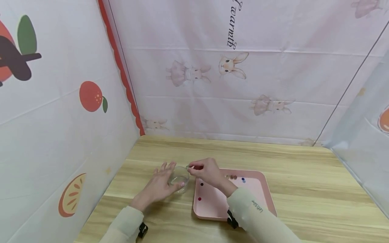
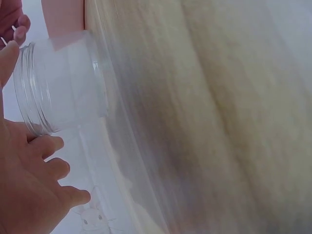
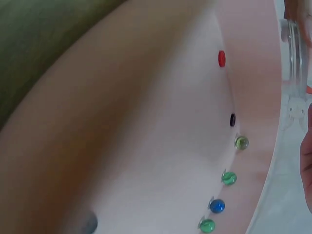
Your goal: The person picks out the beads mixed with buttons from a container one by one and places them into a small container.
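I see the clear jar [image 1: 179, 179] standing upright on the bench [image 1: 304, 189], mouth up, just left of the pink tray [image 1: 267, 197]. My left hand [image 1: 159, 185] cups its side with relaxed fingers. My right hand [image 1: 205, 171] hovers over the rim, fingertips pinched; on what, I cannot tell.

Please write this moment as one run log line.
left hand: steadies clear jar on table | right hand: pinched fingers over jar mouth | pink tray: marbles remain
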{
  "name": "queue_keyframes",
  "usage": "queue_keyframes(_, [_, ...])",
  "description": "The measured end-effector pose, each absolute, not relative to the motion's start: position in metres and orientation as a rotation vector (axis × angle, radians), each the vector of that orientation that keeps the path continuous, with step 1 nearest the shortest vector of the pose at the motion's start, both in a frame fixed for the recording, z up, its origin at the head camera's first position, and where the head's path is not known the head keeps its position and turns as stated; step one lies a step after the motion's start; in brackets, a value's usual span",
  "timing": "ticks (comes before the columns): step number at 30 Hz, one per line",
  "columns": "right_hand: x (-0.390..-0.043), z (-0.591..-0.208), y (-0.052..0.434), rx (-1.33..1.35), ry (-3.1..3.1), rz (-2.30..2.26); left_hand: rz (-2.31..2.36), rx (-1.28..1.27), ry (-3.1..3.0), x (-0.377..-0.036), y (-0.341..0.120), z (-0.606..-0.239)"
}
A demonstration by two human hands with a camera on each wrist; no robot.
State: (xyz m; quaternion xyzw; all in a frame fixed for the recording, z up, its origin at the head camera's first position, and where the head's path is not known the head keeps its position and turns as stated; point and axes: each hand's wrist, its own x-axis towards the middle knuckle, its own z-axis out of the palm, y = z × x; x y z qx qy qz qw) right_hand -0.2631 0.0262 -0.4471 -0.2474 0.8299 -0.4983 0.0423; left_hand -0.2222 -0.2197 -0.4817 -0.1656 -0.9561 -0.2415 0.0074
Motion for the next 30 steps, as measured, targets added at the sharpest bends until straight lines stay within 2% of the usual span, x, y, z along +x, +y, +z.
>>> queue_keyframes(17, [-0.258, -0.460, 0.011, -0.838, 2.616, -1.336, -0.769, -0.525, -2.995, -0.224, -0.221, -0.483])
queue_keyframes(30, [-0.254, -0.463, 0.006, -0.742, 2.603, -1.335, -0.797, -0.534, -2.977, -0.223, -0.221, -0.483])
